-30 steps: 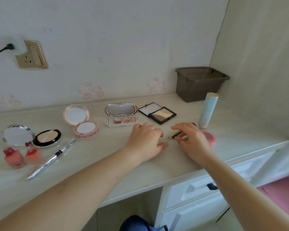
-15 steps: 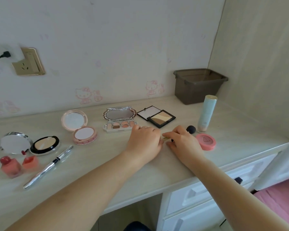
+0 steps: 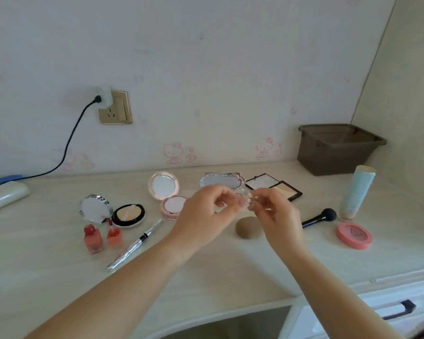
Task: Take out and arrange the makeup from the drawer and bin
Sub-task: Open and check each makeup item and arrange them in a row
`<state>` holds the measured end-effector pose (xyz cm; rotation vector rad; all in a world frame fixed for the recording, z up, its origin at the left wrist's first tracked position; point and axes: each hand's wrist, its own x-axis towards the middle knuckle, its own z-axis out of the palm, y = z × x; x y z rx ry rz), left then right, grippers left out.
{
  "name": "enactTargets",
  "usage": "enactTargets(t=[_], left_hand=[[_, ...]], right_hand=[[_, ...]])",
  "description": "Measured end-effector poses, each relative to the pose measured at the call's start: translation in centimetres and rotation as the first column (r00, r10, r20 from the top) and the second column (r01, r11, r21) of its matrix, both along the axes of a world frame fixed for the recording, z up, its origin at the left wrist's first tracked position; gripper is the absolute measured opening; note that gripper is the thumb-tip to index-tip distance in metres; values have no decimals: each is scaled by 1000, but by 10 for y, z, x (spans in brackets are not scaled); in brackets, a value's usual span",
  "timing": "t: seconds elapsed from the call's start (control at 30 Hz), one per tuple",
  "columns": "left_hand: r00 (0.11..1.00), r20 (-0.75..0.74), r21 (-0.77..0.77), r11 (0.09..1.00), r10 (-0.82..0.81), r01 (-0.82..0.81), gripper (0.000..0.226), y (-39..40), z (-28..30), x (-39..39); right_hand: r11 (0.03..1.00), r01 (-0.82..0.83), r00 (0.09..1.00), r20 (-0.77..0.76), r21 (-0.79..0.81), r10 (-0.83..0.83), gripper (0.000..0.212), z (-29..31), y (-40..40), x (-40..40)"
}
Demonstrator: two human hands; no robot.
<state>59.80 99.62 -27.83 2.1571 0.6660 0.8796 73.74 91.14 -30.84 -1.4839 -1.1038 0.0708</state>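
Hands meet above the desk [image 3: 59, 277]: left hand [image 3: 203, 216] and right hand [image 3: 277, 216] both pinch a small clear item [image 3: 249, 200], too blurred to name. It could slip onto the sponge [image 3: 249, 227] below. Farther back stands the bin [image 3: 338, 150].

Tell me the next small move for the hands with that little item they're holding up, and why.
Probably lower the small clear item, too blurred to identify, onto the bare desk in front of the brown sponge. Both the left hand and right hand pinch it in the air, while everything else already lies arranged.
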Motion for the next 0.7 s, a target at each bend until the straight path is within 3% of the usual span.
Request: enactTargets(t=[0.07,0.2,0.4,0.57,0.7], left_hand=[[1000,-2,38,999,13,-13,24,5,-1,-15],[997,-48,104,993,62,-57,27,21,-6,-41],[991,-125,100,995,43,-30,15,29,-7,-63],[988,-142,118,992,68,-51,22,31,-11,-71],[980,-191,133,991,59,-33,24,32,-17,-76]], right_hand=[[996,-63,981,-180,59,73,25,6,9,-17],[968,-205,835,-491,143,250,14,15,24,-46],[958,-270,776,-568,94,274,15,12,42,-71],[926,-351,700,-617,139,358,13,11,50,-85],[915,-390,723,-580,108,376,13,9,54,-93]])
